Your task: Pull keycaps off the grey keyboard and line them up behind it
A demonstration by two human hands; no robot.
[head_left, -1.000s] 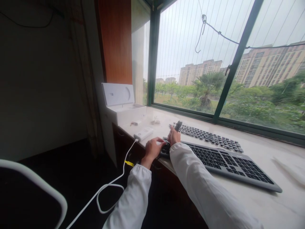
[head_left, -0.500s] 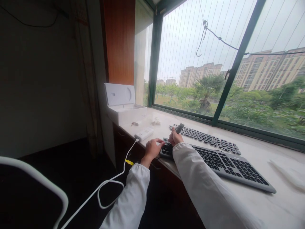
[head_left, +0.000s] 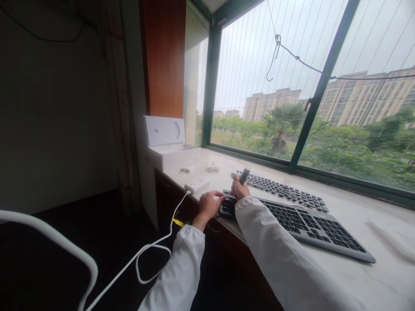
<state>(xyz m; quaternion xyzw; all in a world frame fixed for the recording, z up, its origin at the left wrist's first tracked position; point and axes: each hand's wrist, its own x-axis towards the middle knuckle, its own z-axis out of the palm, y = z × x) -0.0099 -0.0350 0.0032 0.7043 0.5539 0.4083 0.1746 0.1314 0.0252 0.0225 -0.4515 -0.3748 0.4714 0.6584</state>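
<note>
A dark grey keyboard [head_left: 319,235] lies along the front of the white counter. Over its left end, my right hand [head_left: 239,190] is wrapped round a dark keycap puller [head_left: 244,174], whose handle sticks up above the fist. Thin wire-like prongs seem to show below that hand, close to the keyboard. My left hand [head_left: 210,203] is at the keyboard's left edge, thumb and forefinger drawn together beside the prongs. Whatever they may pinch is too small to make out. Behind the keyboard, loose dark keycaps [head_left: 285,189] lie in rows.
An open white box [head_left: 173,157] stands at the counter's left end. Near it are a small metal item [head_left: 184,170], crumpled clear plastic [head_left: 213,166] and a white device [head_left: 197,183] with a white cable [head_left: 171,224]. A clear bag [head_left: 392,237] lies right; a window [head_left: 259,86] rises behind.
My left hand has shifted slightly, its fingertips now nearer the puller's lower end. My right hand keeps its grip with little movement. The view has tilted a little.
</note>
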